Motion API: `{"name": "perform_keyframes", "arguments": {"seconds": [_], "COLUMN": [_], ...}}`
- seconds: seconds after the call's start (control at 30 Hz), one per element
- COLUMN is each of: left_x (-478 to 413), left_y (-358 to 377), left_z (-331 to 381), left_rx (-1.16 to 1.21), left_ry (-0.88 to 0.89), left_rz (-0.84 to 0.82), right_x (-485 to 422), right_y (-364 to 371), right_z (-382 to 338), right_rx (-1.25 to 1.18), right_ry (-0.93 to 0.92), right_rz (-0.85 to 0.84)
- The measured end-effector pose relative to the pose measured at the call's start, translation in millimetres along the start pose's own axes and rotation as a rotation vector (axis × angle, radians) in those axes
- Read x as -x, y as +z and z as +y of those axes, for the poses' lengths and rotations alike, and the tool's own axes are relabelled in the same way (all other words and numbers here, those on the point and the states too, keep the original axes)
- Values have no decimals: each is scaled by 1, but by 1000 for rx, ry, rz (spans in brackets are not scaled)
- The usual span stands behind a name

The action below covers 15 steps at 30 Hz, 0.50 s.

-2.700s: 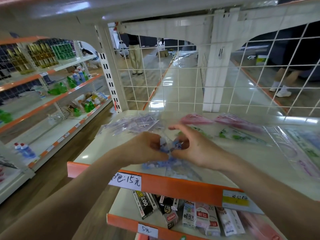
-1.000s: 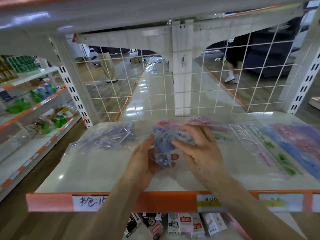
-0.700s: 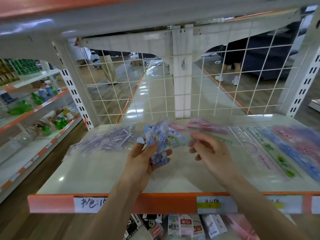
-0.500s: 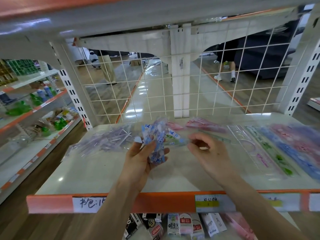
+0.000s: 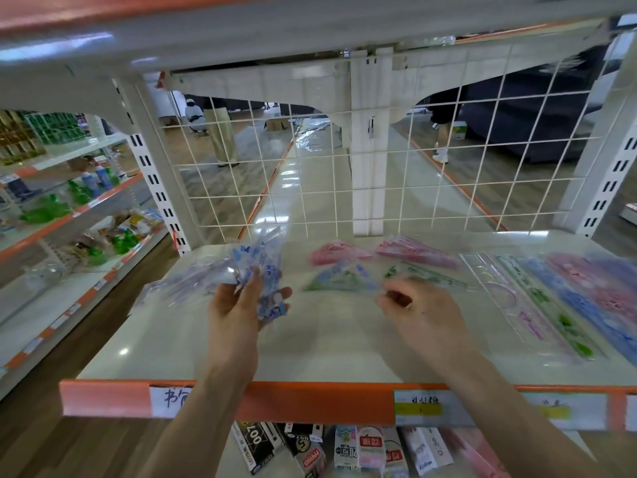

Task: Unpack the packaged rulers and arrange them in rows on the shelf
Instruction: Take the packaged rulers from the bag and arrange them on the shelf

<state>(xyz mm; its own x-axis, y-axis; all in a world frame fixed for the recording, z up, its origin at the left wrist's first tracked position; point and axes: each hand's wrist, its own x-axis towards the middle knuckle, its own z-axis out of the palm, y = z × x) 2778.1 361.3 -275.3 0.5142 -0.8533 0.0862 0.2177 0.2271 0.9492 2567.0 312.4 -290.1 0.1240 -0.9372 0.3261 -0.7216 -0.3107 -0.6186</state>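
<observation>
Orange edging [image 5: 275,398] of the shelf [image 5: 327,346] runs nearest us, and just past it our two hands hang over the board. Our left hand [image 5: 234,312] grips a crumpled clear packet [image 5: 256,267] printed in blue, with thumb and fingers curled round its lower end, so its long axis rises up and away from us. Our right hand [image 5: 427,319] sits to the right of that grip and well apart from it, fingers loosely curled. Blur hides whether they pinch anything, so we cannot tell. We judge that this hand must come back leftward to draw the next ruler out of the packet's top. Between the hands and a little farther off, a triangle ruler [image 5: 339,277] lies flat, just off the right fingertips. Pink rulers [image 5: 336,253] lie beyond it. Right of the right hand, long rulers [image 5: 551,305] lie side by side, slanting away. Left of the grip, loose clear wrappers [image 5: 182,284] are heaped behind the packet. Farthest stands the wire grid [image 5: 448,174].
</observation>
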Motion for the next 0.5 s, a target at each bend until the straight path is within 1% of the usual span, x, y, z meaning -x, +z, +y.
{"name": "perform_keyframes", "arguments": {"seconds": [0.07,0.13,0.33,0.4,0.5], "left_x": [3,5,5,5,3], "left_y": [-2,-2,-3,-4,-4], "left_z": [1,2,4,4,2], "left_rx": [12,40,128,141,156], "left_ry": [-1,-20,-105,-117,-136], "left_rz": [18,25,32,25,25], "right_x": [3,3,-1,1,2], "right_y": [6,10,14,16,18], "right_z": [-6,-11,-9,-9,-20], "right_rx": [110,149,276,250,175], "right_ry": [-58,-103,-172,-212,-362], "right_rz": [-136,-184,-188,-171,-154]}}
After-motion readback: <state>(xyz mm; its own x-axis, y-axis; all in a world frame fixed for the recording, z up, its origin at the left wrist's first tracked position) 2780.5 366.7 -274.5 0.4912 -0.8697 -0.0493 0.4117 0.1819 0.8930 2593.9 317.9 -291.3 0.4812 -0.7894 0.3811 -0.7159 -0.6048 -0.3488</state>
